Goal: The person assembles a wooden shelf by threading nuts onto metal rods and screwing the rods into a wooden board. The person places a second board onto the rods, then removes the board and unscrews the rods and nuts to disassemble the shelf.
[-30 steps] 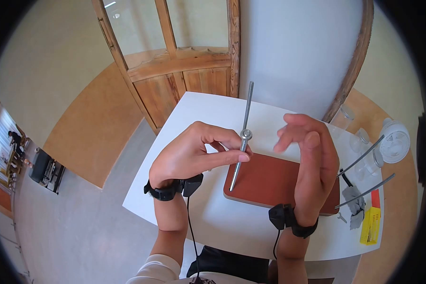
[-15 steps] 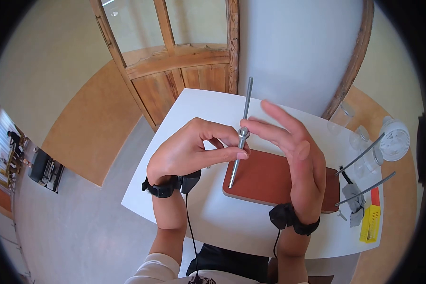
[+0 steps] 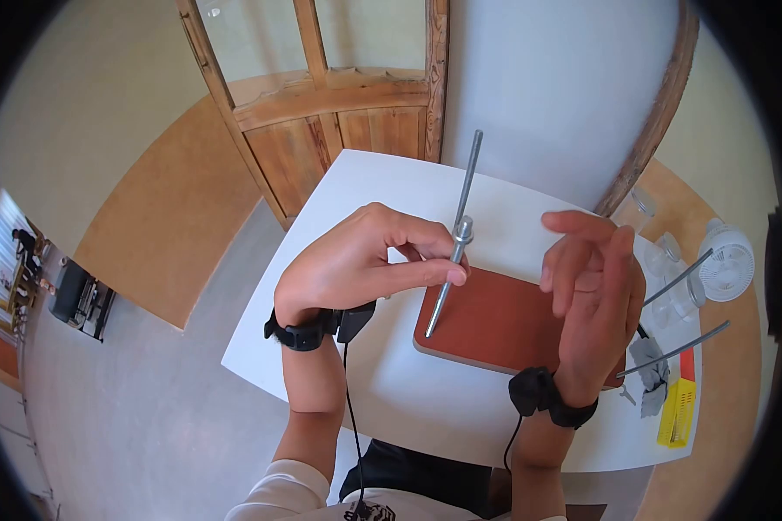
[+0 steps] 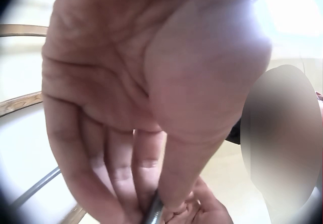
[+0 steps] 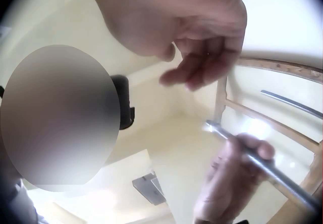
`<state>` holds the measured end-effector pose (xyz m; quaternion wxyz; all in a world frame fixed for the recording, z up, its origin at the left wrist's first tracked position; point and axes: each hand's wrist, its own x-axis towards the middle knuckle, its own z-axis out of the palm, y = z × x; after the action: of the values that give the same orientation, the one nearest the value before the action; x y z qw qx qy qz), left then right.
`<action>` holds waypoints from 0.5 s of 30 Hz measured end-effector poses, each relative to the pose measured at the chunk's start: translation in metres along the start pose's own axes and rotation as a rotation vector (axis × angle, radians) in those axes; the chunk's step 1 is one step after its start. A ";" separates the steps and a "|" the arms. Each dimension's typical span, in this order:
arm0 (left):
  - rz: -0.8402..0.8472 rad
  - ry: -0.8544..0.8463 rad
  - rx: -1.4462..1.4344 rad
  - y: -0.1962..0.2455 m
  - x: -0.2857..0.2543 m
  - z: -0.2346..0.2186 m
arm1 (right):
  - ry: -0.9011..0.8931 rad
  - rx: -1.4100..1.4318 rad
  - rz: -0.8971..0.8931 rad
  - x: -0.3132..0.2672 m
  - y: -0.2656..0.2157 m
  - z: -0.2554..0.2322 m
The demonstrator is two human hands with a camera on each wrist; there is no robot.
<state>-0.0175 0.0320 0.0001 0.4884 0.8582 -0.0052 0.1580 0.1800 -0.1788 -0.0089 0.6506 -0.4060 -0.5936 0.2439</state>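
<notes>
A metal rod rises from the near left corner of a reddish-brown board on the white table. My left hand pinches this rod between thumb and fingers, below a nut near its upper end. The left wrist view catches a short piece of the rod at the thumb tip. To the right, my right hand is raised over the board, fingers loosely bent, holding nothing. In the right wrist view it hangs apart from the rod.
Another rod stands behind the left hand, and two more rods lean outward at the right. Near the table's right edge are a grey cloth, a small wrench and a yellow basket. Clear jars and a white fan stand beyond.
My right hand reached left to the nut with its fingers extended, then drew back to the right with fingers bent. My left hand kept its pinch on the rod.
</notes>
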 end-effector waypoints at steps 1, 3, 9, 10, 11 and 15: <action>0.012 -0.003 -0.003 -0.002 0.000 0.000 | -0.003 0.000 0.004 0.008 0.001 0.022; 0.027 -0.013 -0.009 -0.004 0.001 0.000 | 0.583 -0.236 -0.141 0.029 0.002 0.085; 0.024 -0.042 0.011 0.004 -0.004 -0.004 | 0.270 -0.253 -0.037 0.007 -0.006 0.036; 0.036 -0.033 0.022 0.006 -0.004 -0.006 | 0.280 -0.322 -0.039 0.004 -0.014 0.039; 0.039 -0.025 0.027 0.004 -0.005 -0.008 | 0.270 -0.311 -0.023 0.002 -0.019 0.043; 0.211 0.021 0.045 -0.007 -0.008 -0.011 | 0.069 -0.739 -0.215 -0.001 -0.040 0.088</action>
<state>-0.0268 0.0438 -0.0023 0.4496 0.8619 -0.0870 0.2179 0.0882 -0.1810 0.0205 0.5021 -0.5564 -0.6584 -0.0699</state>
